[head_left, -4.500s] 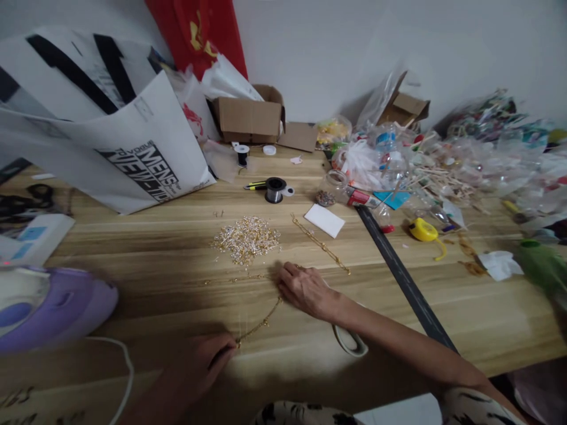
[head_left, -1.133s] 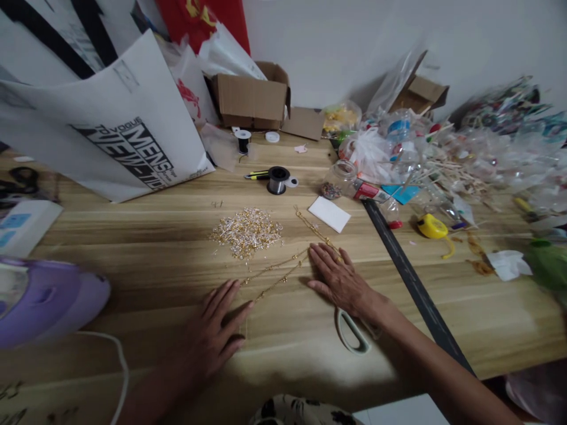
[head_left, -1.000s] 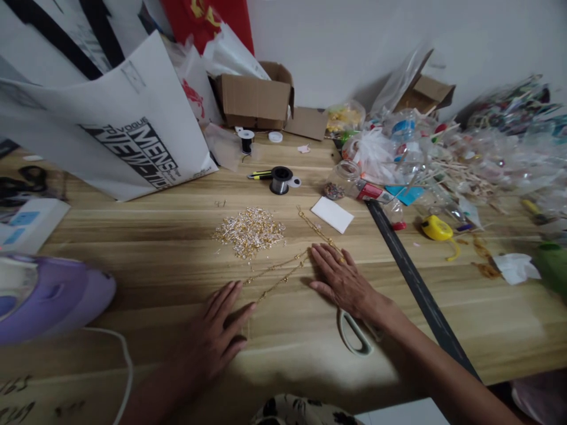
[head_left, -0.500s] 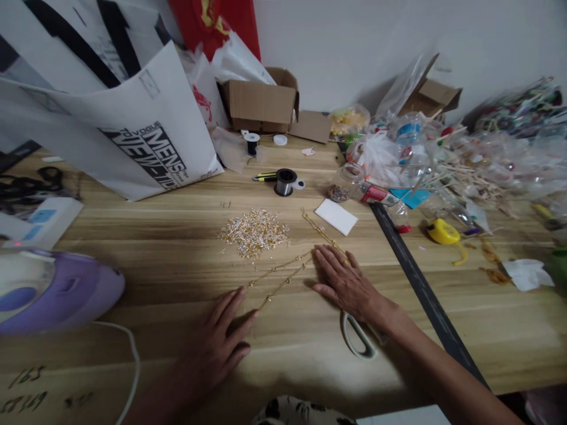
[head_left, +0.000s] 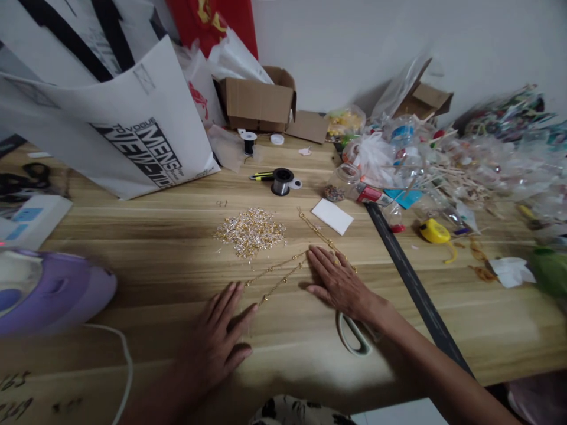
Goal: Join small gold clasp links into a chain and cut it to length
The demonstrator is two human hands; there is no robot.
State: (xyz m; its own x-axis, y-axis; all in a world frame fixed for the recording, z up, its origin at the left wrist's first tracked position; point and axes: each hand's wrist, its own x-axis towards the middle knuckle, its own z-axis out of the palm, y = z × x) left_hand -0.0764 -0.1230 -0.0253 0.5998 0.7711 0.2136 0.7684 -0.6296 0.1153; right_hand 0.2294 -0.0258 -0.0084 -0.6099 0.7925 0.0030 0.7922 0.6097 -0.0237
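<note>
A thin gold chain with small beads [head_left: 283,282] lies in two strands across the wooden table between my hands. My left hand [head_left: 217,330] rests at its near left end, fingers stretched out and touching the strands. My right hand [head_left: 339,283] lies flat over the other end, its fingers extended. Past its fingertips another length of gold chain [head_left: 315,227] runs up and to the left. Above the strands is a loose pile of small gold and silver pieces [head_left: 251,232]. Pale scissors [head_left: 353,336] lie partly hidden under my right wrist.
A white card [head_left: 332,216], a wire spool [head_left: 282,182] and a bead jar [head_left: 341,184] are beyond the pile. A dark strip [head_left: 411,280] crosses the right side near a yellow tape measure [head_left: 434,231]. At left stand a purple appliance [head_left: 75,289] and a white bag [head_left: 133,130].
The whole view has shifted slightly, so things appear a little further left. Both hands stay spread on the chain, almost unmoved relative to the table.
</note>
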